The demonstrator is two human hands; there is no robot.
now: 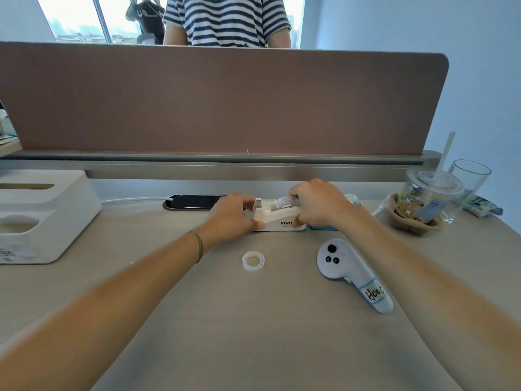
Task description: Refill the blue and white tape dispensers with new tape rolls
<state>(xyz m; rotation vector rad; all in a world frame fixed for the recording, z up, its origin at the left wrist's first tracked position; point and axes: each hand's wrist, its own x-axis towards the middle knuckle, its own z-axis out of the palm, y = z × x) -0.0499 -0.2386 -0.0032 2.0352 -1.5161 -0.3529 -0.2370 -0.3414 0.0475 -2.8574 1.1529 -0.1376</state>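
A white tape dispenser (275, 217) stands on the desk at the middle, near the back. My left hand (232, 215) grips its left, cutter end. My right hand (315, 206) holds a tape roll (286, 201) that sits in the top of the white dispenser. Behind my right hand only a low edge of the blue dispenser (324, 228) shows, with a pale roll (352, 198) above it. An empty white tape core (253, 261) lies flat on the desk in front of the white dispenser.
A white VR controller (349, 272) lies to the right of the core. Drink cups in a cardboard carrier (423, 204) stand at the back right. A white tissue box (39, 215) sits at the left. A brown divider (225, 100) closes the back, with a person in a striped shirt (225, 21) behind it.
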